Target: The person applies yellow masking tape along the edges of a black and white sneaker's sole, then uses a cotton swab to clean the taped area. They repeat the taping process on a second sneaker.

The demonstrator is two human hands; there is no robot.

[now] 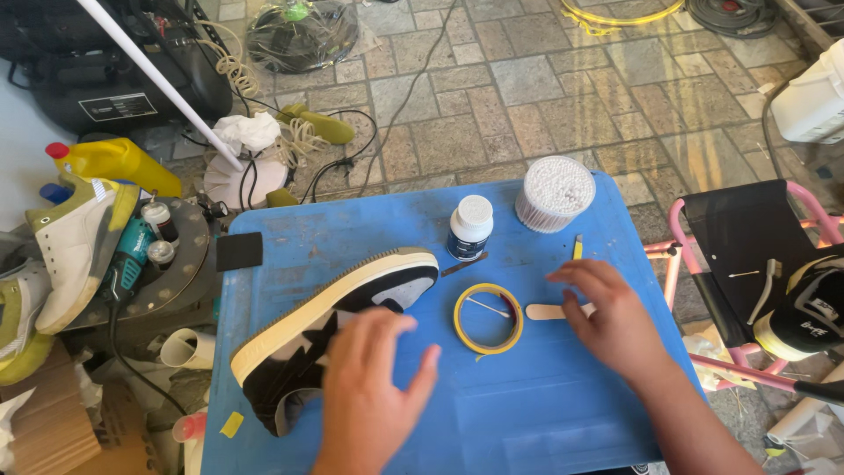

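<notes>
A black and grey sneaker (303, 330) with a cream sole lies on its side on the blue table (527, 413). My left hand (374, 387) hovers open just right of the sneaker, fingers spread and blurred. My right hand (611, 317) rests on the table with its fingers on a flat wooden stick (545, 310). Between my hands lies a roll of yellow tape (488, 318) with a cotton swab inside its ring. Behind the tape stand a dark bottle with a white cap (469, 228) and a round tub of cotton swabs (553, 193).
A black square pad (239, 251) lies at the table's left edge. Left of the table are a white shoe (75, 251), a teal power tool (127, 255) and a yellow jug (110, 160). A pink-framed chair (747, 255) holding another shoe (804, 308) stands on the right. Cables cross the paved floor.
</notes>
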